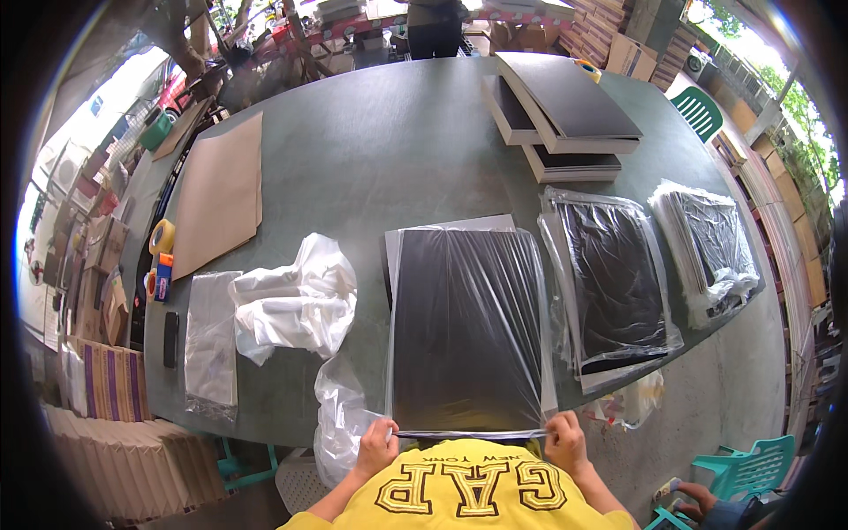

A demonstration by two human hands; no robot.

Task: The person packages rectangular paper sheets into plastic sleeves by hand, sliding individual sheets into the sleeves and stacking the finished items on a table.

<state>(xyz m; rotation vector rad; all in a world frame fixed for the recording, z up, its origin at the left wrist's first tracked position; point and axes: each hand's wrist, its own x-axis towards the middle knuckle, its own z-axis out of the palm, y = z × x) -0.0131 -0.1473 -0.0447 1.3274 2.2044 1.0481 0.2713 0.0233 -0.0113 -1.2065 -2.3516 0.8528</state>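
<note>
A large black sheet or board (468,327) lies in front of me inside a clear plastic bag (549,371), with a pale sheet edge showing behind its top. At the bag's near edge, my left hand (378,444) pinches the left corner. My right hand (565,437) is closed on the right corner, and the edge is drawn straight between them. Right of it lie more black sheets wrapped in plastic (618,278), and farther right a smaller plastic-wrapped stack (707,238). Crumpled clear plastic (340,411) hangs over the table edge by my left hand.
On the green table (371,159) are thick black-topped stacks (574,102), brown card sheets (221,190), a whitish crumpled plastic bag (300,296), flat clear bags (212,336), a dark phone (170,339) and tape rolls (162,237). A green chair (751,468) and a person's leg (698,499) are at lower right.
</note>
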